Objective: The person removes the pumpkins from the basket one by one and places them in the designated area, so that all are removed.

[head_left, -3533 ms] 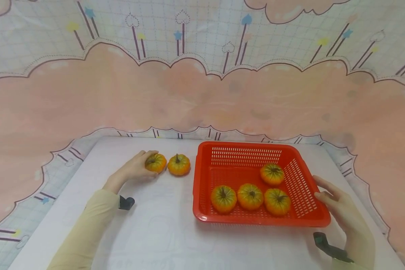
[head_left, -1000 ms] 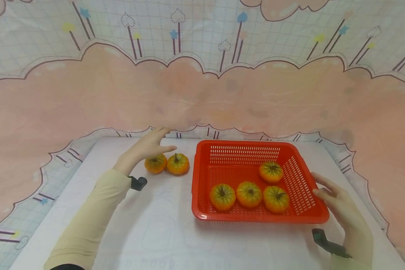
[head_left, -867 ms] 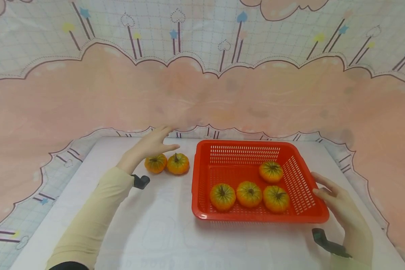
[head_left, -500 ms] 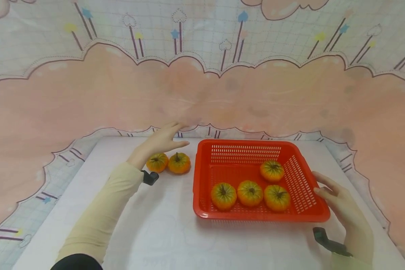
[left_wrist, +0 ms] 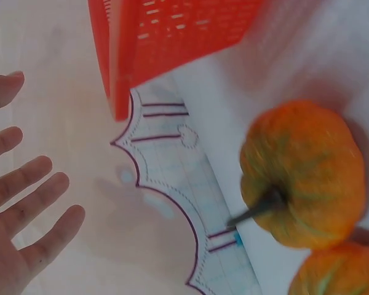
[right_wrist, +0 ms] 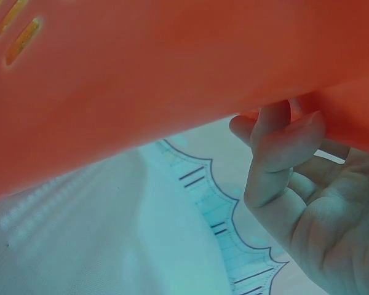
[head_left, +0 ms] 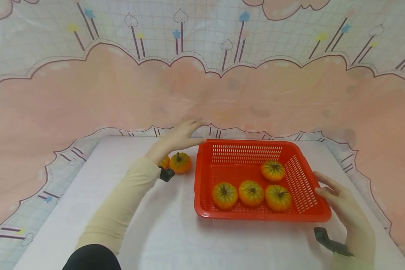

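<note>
My left hand (head_left: 179, 138), its fingers spread and holding nothing, hovers by the back left corner of a red plastic basket (head_left: 198, 187). In the left wrist view those fingers (left_wrist: 34, 200) are apart from everything. Below the wrist lie two small orange pumpkins on the table: one (head_left: 180, 163) shows whole, the other (head_left: 164, 162) is partly hidden by the arm. My right hand (head_left: 345, 208) grips the basket's right rim; in the right wrist view its fingers (right_wrist: 277, 150) curl at the rim. Inside the basket sit several pumpkins, three in a front row (head_left: 251, 193) and one (head_left: 273, 171) behind.
The white table (head_left: 175, 240) runs in front of the basket and to its left. A printed cloth (head_left: 202, 97) with clouds and stars hangs behind and down the sides. Dark camera mounts (head_left: 166, 174) sit on both wrists.
My left hand first touched the left loose pumpkin, then let go, rose and moved right towards the basket without it. My right hand and the pumpkins have stayed put.
</note>
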The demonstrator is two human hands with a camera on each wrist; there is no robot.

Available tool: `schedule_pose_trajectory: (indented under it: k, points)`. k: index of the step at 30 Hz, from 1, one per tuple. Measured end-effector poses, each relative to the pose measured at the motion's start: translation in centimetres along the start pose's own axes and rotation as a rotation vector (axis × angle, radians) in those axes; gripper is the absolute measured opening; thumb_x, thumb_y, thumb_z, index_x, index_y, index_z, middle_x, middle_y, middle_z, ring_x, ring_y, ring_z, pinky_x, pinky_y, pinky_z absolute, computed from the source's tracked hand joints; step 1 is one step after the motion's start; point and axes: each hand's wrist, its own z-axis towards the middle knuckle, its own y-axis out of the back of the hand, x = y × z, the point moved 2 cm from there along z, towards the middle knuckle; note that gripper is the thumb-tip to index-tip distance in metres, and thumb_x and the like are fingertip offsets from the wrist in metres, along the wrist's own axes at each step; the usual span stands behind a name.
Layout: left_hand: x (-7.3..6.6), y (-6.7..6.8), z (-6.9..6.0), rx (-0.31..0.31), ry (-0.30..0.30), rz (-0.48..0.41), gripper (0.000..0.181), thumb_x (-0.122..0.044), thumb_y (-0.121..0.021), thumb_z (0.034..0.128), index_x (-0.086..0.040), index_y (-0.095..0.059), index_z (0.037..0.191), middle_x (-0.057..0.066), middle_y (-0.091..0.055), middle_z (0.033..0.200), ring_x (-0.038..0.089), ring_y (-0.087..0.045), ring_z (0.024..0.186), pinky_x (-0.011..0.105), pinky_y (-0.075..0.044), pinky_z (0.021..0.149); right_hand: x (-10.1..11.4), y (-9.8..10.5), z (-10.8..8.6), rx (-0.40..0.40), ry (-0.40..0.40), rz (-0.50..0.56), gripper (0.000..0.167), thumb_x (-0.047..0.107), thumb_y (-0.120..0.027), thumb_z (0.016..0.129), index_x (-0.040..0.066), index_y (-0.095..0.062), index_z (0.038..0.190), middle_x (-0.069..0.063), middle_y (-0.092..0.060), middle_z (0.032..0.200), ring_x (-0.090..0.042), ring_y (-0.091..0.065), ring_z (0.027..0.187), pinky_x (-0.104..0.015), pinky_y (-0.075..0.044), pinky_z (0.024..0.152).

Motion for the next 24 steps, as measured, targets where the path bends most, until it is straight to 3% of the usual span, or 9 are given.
schedule_pose_trajectory:
  k: [3,6,8,10,14,18,21,24]
  points:
    - [-0.8,-0.4,0.8,0.006,-0.004,0.008,0.064,-0.046,-0.058,0.0910,-0.022,-0.039,0.146,0.010,-0.037,0.153,0.030,-0.031,0.144,0.052,-0.031,0.115,0.0,0.0,-0.1,-0.005,0.006,0.004,0.060,0.033,-0.048,0.100,0.019,-0.025,0.153,0.039,-0.039,0.118,0.012,-0.050,0.099,-0.029,-0.045,0.085]
    - [-1.6,-0.7,1.6,0.017,-0.016,0.015,0.063,-0.046,-0.058,0.0911,-0.021,-0.039,0.146,0.007,-0.040,0.151,0.028,-0.035,0.141,0.050,-0.034,0.114,0.0,-0.1,-0.2,0.000,-0.006,0.046,0.061,0.035,-0.048,0.100,0.019,-0.024,0.153,0.037,-0.039,0.122,0.013,-0.047,0.101,-0.053,-0.046,0.093]
    - [-2.2,-0.9,2.0,0.026,-0.030,0.024,0.063,-0.047,-0.058,0.0912,-0.021,-0.040,0.146,0.006,-0.040,0.151,0.028,-0.037,0.140,0.050,-0.036,0.112,-0.1,-0.1,-0.2,0.003,-0.018,0.073,0.062,0.036,-0.048,0.099,0.020,-0.024,0.153,0.035,-0.039,0.126,0.015,-0.044,0.102,-0.069,-0.036,0.097]
    - [-2.7,-1.0,2.5,0.031,-0.046,0.030,0.063,-0.046,-0.059,0.0910,-0.022,-0.040,0.146,0.006,-0.040,0.151,0.028,-0.038,0.139,0.050,-0.038,0.110,-0.1,-0.1,-0.2,0.008,-0.027,0.092,0.062,0.036,-0.049,0.099,0.020,-0.023,0.154,0.032,-0.039,0.131,0.016,-0.043,0.103,-0.075,-0.028,0.099]
    - [-3.8,-1.4,3.4,0.039,-0.068,0.046,0.063,-0.047,-0.059,0.0911,-0.023,-0.039,0.146,0.005,-0.038,0.153,0.028,-0.039,0.139,0.052,-0.040,0.108,-0.3,0.0,-0.2,0.015,-0.044,0.069,0.064,0.038,-0.049,0.099,0.022,-0.022,0.154,0.014,-0.038,0.149,0.012,-0.039,0.110,-0.076,-0.027,0.098]
    - [-4.8,-2.0,4.1,0.039,-0.115,0.061,0.062,-0.046,-0.058,0.0918,-0.022,-0.040,0.146,0.007,-0.039,0.152,0.030,-0.039,0.139,0.051,-0.037,0.111,-0.3,0.1,-0.3,0.024,-0.069,0.049,0.067,0.041,-0.050,0.097,0.024,-0.020,0.154,-0.009,-0.022,0.160,-0.015,-0.033,0.131,-0.076,-0.026,0.099]
    - [-5.5,-2.4,4.6,0.039,-0.148,0.059,0.061,-0.044,-0.059,0.0918,-0.021,-0.041,0.145,0.007,-0.041,0.151,0.029,-0.038,0.140,0.048,-0.034,0.114,-0.3,0.2,-0.4,0.019,-0.074,0.039,0.067,0.042,-0.050,0.097,0.025,-0.020,0.154,-0.011,-0.022,0.160,-0.034,-0.024,0.137,-0.076,-0.026,0.099]
    - [-6.2,-2.7,5.0,0.047,-0.157,0.062,0.060,-0.044,-0.060,0.0915,-0.023,-0.041,0.145,0.005,-0.042,0.150,0.026,-0.039,0.139,0.046,-0.035,0.114,-0.4,0.3,-0.5,0.015,-0.063,0.043,0.065,0.041,-0.051,0.097,0.026,-0.023,0.154,-0.008,-0.025,0.160,-0.031,-0.026,0.137,-0.076,-0.026,0.099]
